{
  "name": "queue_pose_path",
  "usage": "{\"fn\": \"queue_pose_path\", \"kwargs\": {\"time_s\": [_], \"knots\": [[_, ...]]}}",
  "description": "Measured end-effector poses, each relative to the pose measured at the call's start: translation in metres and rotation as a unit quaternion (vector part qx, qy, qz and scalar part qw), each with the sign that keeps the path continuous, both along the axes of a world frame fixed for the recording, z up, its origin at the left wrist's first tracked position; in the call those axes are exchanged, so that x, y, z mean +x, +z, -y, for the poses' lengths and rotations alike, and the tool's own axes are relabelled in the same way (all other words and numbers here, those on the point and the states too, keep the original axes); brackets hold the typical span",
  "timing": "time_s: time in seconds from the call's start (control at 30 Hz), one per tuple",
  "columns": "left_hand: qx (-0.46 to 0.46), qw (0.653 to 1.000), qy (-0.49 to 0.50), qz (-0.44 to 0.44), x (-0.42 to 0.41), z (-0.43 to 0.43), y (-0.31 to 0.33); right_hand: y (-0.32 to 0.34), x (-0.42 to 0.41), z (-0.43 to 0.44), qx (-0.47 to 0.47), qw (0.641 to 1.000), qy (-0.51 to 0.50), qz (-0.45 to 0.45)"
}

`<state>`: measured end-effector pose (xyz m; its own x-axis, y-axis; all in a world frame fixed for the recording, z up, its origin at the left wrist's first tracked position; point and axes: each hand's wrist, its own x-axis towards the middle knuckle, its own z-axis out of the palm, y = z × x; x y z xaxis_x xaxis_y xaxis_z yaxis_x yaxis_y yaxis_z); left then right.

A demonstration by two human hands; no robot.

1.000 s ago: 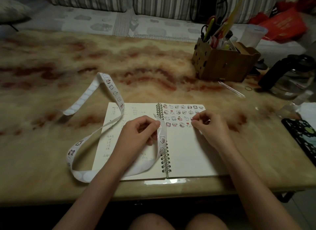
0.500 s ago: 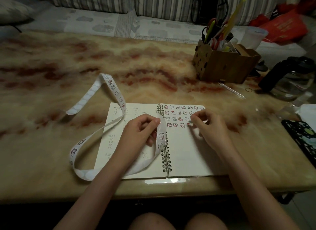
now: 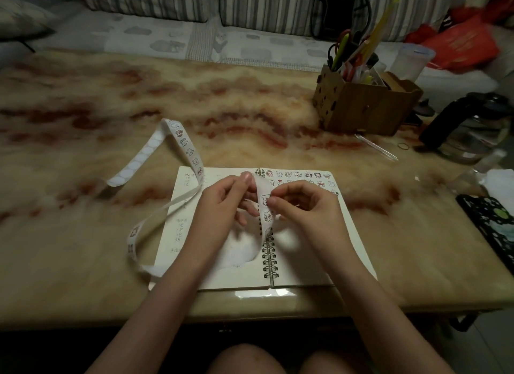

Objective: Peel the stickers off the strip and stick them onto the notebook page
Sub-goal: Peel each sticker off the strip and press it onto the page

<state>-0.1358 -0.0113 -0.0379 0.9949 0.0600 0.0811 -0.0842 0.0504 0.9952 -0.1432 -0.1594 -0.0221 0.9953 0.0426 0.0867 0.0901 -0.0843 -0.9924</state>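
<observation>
Right hand (image 3: pixel 303 206) has come back off the right page, where it was pressing down at the sticker rows (image 3: pixel 297 175) a second ago, and it's now over at the strip (image 3: pixel 183 142) again. Left hand (image 3: pixel 225 206) hasn't really budged: it pinches the strip near its top end and holds it up just above the spiral binding (image 3: pixel 268 251) of the open notebook (image 3: pixel 306 262). The rest of the strip loops out across the left page and onto the table (image 3: pixel 83 262). The right thumb and forefinger are nipped together at the edge of the next sticker (image 3: pixel 265 199), so I'd say this is the start of the next peel. What could go wrong imo: pull too fast or at a bad angle and the sticker tears, or curls onto itself and sticks to a fingertip. The strip is only held at one spot, so a tug could slip it out of the left hand too. And the rows are already tight, so the next one could easily land crooked or overlap a neighbour. Can't tell if the sticker's edge has actually lifted yet, since the fingers cover it. The strip's lower stretch is motion-blurred, the right hand hides part of the lowest row, and the writing on the left page is unreadable.
</observation>
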Motion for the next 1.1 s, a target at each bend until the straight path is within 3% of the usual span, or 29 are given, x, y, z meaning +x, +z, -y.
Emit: {"fn": "queue_pose_path", "kwargs": {"time_s": [0.8, 1.1], "knots": [[0.014, 0.999, -0.030, 0.017, -0.009, -0.002, -0.014, -0.010, 0.003, 0.000, -0.064, 0.997, 0.003, 0.036], [0.030, 0.999, -0.012, 0.007, -0.008, -0.003, -0.015, -0.012, 0.001, 0.000, -0.155, 0.985, 0.021, 0.066]]}}
